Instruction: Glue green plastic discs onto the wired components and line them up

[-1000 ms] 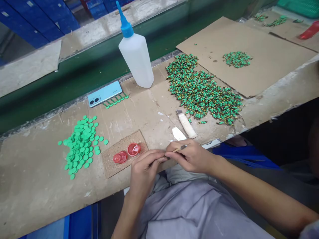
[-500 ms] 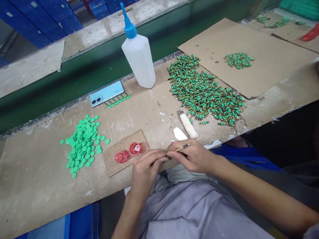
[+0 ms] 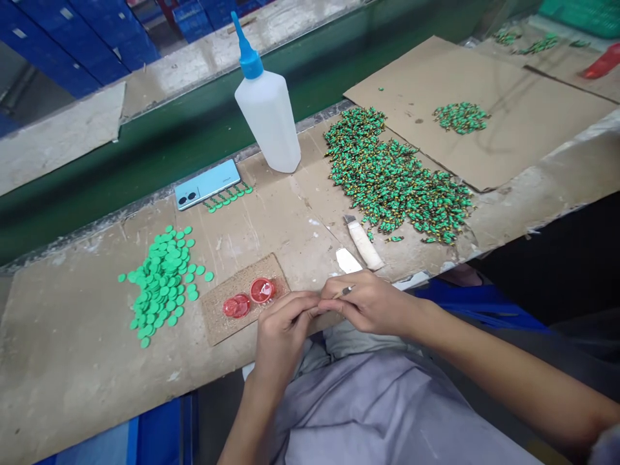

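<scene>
My right hand (image 3: 363,300) is closed around a thin paintbrush (image 3: 345,291), whose metal ferrule and wooden handle poke out above the fingers. Its fingertips meet those of my left hand (image 3: 285,323), which is pinched closed; whatever sits in that pinch is hidden. Just left of the hands, a small cork-like board (image 3: 217,326) bears two little red cups, one (image 3: 262,290) with glossy red inside and another (image 3: 236,305) with a red lid or disc on it. A knife with a wrapped white handle (image 3: 364,244) lies beyond my right hand, beside a white flat piece (image 3: 348,261).
Green discs (image 3: 165,278) lie heaped at left. A light-blue phone (image 3: 207,184) rests behind a row of small green pieces (image 3: 227,198). A white squeeze bottle (image 3: 271,119) stands at the back. Tiny green-and-black figures (image 3: 397,177) form a large pile near a cardboard sheet (image 3: 513,123).
The brush in my right hand has tilted and shifted slightly left, with less of it showing. Both hands stay together in nearly the same spot.
</scene>
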Available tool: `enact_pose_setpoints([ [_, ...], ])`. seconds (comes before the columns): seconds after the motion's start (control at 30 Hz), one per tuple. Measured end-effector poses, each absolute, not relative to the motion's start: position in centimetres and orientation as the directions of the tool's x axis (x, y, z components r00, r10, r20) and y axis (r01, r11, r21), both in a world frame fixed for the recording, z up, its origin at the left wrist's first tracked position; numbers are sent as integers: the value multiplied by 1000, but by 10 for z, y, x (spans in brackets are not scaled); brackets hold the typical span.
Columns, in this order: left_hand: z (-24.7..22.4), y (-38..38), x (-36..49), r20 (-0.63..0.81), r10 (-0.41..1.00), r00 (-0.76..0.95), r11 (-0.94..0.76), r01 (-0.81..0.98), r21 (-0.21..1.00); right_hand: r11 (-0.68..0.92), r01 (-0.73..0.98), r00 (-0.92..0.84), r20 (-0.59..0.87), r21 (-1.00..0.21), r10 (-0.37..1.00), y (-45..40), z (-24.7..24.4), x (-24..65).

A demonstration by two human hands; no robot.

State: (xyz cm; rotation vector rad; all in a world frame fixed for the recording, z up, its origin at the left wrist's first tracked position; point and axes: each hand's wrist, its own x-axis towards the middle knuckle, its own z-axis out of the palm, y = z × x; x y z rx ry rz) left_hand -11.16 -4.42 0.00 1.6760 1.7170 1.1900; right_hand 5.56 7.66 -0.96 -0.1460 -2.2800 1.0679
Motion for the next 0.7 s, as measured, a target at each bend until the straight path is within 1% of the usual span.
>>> enact_pose_setpoints([
  [0.1,1,-43,-110,239,958,-156,-114,559,821,664,-147,-836,451,-733,312,80,-8,54],
  [0.2,1,-41,-110,268,949,-167,-131,566,814,661,-155,-866,423,-734,266,85,-6,52],
  [0.3,1,-42,-110,280,944,-173,-133,576,806,656,-185,-871,431,-731,235,88,-5,51],
  [0.43,0,-43,-111,259,948,-184,-107,583,805,709,-200,-867,459,-676,193,87,-6,51],
  [0.6,1,-44,-112,254,951,-176,-107,585,804,801,-126,-881,437,-585,180,79,-8,50],
  [0.7,0,-43,-112,256,949,-182,-103,591,800,804,-131,-878,444,-580,177,76,-9,49],
])
